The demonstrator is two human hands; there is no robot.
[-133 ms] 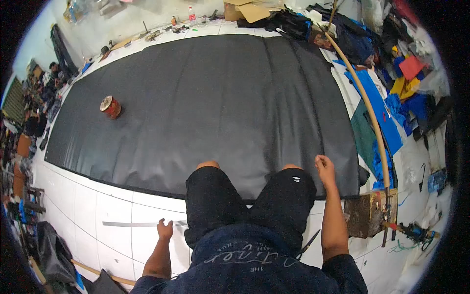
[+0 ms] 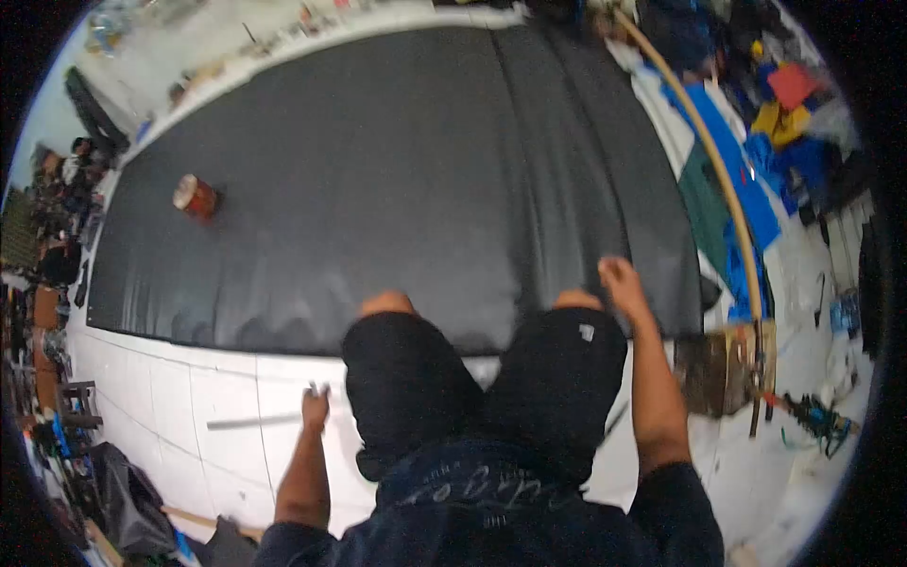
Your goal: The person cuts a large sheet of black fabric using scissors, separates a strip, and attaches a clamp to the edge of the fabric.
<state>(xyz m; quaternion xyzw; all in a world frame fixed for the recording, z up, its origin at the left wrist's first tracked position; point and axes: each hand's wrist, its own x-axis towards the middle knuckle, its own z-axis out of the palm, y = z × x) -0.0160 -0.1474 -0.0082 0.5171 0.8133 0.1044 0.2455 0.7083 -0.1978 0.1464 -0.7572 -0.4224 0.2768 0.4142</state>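
Observation:
A large black sheet (image 2: pixel 378 170) lies spread over the white tiled floor, with lengthwise creases toward its right side. My right hand (image 2: pixel 621 285) is over the sheet beside my right knee, its fingers curled together; anything between them is hidden. Lower left, my left hand (image 2: pixel 316 404) is above the tiles with its fingers a little apart, slightly blurred, and I see nothing in it. Close to that hand, a thin grey strip (image 2: pixel 250 422), like a metal ruler, lies on the floor. On the left part of the sheet stands a red can (image 2: pixel 196 197) with a pale top.
A long curved wooden pole (image 2: pixel 709 151) runs along the right side, past blue sheeting (image 2: pixel 710 109) and piled coloured material. At the pole's near end is a brown wooden block (image 2: pixel 713 373). Clutter lines the left side, including a small dark stool (image 2: pixel 77 404).
The view has tilted and shifted, so the sheet and can sit higher in the picture. My right hand has moved up over the sheet; my left hand has risen slightly, its fingers closer together.

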